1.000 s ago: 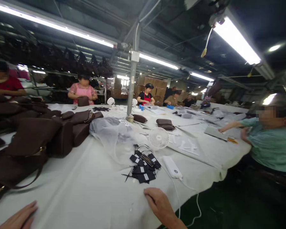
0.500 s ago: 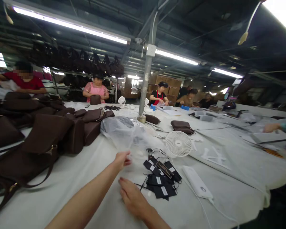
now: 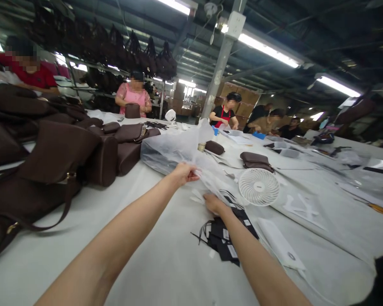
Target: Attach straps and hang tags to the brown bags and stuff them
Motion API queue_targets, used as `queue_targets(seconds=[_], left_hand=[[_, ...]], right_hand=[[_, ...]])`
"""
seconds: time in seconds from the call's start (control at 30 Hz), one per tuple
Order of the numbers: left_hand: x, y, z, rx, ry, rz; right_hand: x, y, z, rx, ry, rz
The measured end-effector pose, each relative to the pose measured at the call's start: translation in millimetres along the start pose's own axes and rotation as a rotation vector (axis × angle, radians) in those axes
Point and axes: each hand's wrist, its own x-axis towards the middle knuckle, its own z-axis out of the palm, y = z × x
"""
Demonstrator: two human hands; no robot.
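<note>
My left hand [image 3: 185, 173] pinches the edge of a clear plastic bag [image 3: 175, 146], which lies puffed up on the white table [image 3: 140, 255]. Just to the right and nearer, my right hand [image 3: 214, 204] touches the bag's near edge, its fingers mostly hidden under the wrist and film. Black tags [image 3: 223, 233] with thin cords lie in a heap beneath and beside my right forearm. A white fan [image 3: 259, 187] stands beyond them to the right.
Dark brown bags [image 3: 57, 157] are piled at the left. A white power bank [image 3: 281, 244] with a cable lies at the right. Two brown pouches [image 3: 257, 161] lie near the metal post [image 3: 218, 72]. Several people work across the table.
Both hands have moved forward and right. My left hand has taken hold of the plastic bag and lifted part of it. The view has tilted and shifted down.
</note>
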Motion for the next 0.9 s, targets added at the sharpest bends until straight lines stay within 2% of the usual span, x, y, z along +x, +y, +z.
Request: queue_targets(seconds=[0.07,0.2,0.27,0.37,0.43,0.5,0.57,0.67,0.77,0.83,0.9], left_hand=[[-2.0,-3.9,-1.3,0.003,-0.01,0.0],[-7.2,-2.3,0.1,0.012,-0.014,0.02],[-10.4,2.8,2.3,0.015,-0.009,0.036],[-16.3,9.0,3.8,0.025,-0.01,0.05],[-20.9,8.5,2.6,0.037,-0.018,0.046],[-26.1,4.1,-0.1,0.053,-0.021,0.032],[-32.1,-1.6,-2.9,0.068,-0.011,0.019],[-39.6,-4.5,-4.8,0.071,0.006,0.034],[-41.2,5.3,-1.6,0.036,0.006,0.105],[-38.9,16.3,2.5,0.007,0.013,0.156],[-35.2,26.9,6.3,-0.014,0.02,0.192]], right_hand=[[-20.3,-26.0,14.8,-0.025,-0.012,-0.019],[-79.8,-88.3,50.5,-0.045,0.0,-0.118],[-100.5,-101.7,52.9,0.009,-0.02,-0.242],[-99.3,-86.7,27.6,0.156,-0.065,-0.376],[-80.8,-63.4,5.4,0.164,-0.037,-0.283],[-62.9,-44.9,-6.6,0.144,-0.01,-0.183],[-58.5,-42.3,-3.7,0.124,-0.024,-0.146],[-77.3,-64.9,18.0,0.094,-0.051,-0.188],[-90.4,-80.8,33.6,0.079,-0.04,-0.237],[-80.2,-70.5,29.0,0.067,-0.008,-0.209],[-57.1,-45.9,14.3,0.042,0.039,-0.113]])
